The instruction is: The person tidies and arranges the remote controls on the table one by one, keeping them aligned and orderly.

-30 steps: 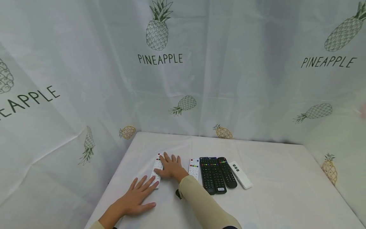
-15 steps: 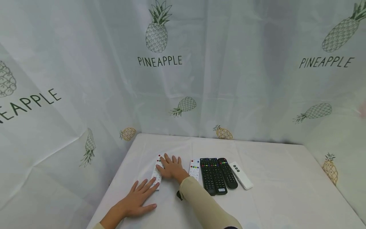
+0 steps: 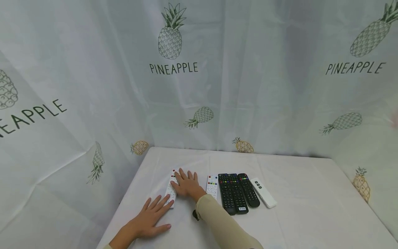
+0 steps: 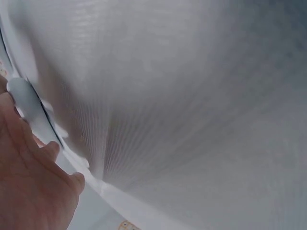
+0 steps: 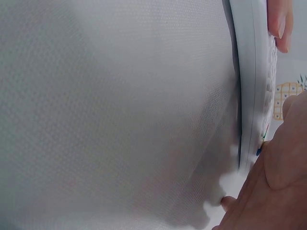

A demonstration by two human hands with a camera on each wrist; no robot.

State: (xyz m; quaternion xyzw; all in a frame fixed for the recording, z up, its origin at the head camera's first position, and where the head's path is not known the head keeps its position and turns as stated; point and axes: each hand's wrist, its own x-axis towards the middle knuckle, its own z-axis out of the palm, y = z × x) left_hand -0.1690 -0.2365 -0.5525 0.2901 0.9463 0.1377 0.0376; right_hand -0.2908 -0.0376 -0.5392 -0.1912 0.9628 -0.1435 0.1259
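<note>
A white remote control with small coloured buttons lies slightly slanted on the left part of the white table. My right hand rests on its far half, fingers spread and fairly straight, with the thumb over its buttons. At the near end, the fingertips of my left hand touch the remote, its fingers straight and thumb held out to the side. In the left wrist view, the rounded end of the remote shows beyond my fingers. The right wrist view shows the remote's side down against the cloth.
To the right, another white remote is partly covered by my right sleeve. Beside it lie black remotes and a slim white remote. A pineapple-print curtain closes off the back and sides.
The head view has tilted up a little, so everything sits slightly lower. My right thumb has shifted a little toward the remote's far end; both hands otherwise stay in place.
</note>
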